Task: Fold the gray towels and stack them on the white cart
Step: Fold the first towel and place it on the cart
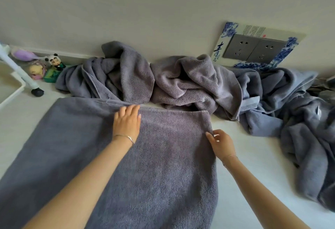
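Note:
A gray towel (76, 152) lies spread flat on the white surface in front of me, with a folded layer on its right half. My left hand (126, 122) lies flat with straight fingers on the towel near its far edge. My right hand (220, 142) pinches the towel's right edge just below the far right corner. Behind it, crumpled gray towels (181, 80) are heaped against the wall. More bluish-gray towels (299, 120) are piled at the right. The white cart (12, 76) shows at the far left, with one leg and a black caster.
Small toys, among them a panda figure (55, 62) and a pink doll (37, 71), sit by the wall at the left. A gray double wall socket (255, 48) with a blue-and-white frame is at the back right. Bare white surface (253, 156) lies between the spread towel and the right pile.

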Available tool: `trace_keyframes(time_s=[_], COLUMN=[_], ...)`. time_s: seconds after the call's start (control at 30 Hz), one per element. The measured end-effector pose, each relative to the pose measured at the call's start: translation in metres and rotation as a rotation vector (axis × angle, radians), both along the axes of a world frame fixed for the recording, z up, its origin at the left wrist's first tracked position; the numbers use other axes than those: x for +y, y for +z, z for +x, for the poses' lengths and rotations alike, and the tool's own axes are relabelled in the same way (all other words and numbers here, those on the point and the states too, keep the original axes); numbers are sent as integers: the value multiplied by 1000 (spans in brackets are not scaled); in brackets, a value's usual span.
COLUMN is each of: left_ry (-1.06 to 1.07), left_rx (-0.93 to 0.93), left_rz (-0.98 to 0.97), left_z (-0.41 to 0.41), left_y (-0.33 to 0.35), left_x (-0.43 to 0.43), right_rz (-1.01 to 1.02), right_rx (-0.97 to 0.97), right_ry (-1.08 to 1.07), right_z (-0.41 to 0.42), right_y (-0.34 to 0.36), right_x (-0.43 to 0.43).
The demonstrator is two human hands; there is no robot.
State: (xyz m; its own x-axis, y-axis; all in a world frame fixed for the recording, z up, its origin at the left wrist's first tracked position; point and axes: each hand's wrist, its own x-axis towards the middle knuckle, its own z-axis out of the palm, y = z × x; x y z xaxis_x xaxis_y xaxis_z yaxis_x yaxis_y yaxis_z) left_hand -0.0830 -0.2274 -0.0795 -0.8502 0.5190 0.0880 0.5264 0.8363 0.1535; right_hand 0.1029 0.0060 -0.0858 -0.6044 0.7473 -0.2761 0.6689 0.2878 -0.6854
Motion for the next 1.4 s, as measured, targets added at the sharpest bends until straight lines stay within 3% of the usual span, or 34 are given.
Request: trace_keyframes(time_s=[0.13,0.3,0.43,0.6,0.67,0.77,0.83,0.93,1.1,1.3,1.4], left_ry=[-44,-27,-25,-266,-397,-424,-413,-407,-404,-397,-395], left_rx=[-38,-46,-151,-113,-145,-162,-162,-211,-193,-219,-244], left_rz=[-190,129,18,77,18,-84,-98,-118,-133,-180,-176], left_z=[-32,-53,-37,84,133,157,157,160,160,163,168], left_y=[18,36,26,-1,-19,-39,-40,-36,-35,-28,-26], left_x=[-9,-6,-1,-11,-17,-20,-18,-13,-13,-10,-12], right_rz=[4,73,35,-375,-608,-854,-852,-669,-798,-693,-740], right_rx=[8,-3,18,20,-62,-132,-99,8,-12,-64,-3], right_ry=[-16,-20,-85,-101,-23,73,44,-61,-100,-137,-123], right_z=[-1,-3,-1,47,74,105,116,128,146,174,177], right_y=[0,-6,0,17,25,35,38,39,35,42,38], right_x=[-5,-4,-10,-35,-51,-72,-79,-89,-114,-109,-115])
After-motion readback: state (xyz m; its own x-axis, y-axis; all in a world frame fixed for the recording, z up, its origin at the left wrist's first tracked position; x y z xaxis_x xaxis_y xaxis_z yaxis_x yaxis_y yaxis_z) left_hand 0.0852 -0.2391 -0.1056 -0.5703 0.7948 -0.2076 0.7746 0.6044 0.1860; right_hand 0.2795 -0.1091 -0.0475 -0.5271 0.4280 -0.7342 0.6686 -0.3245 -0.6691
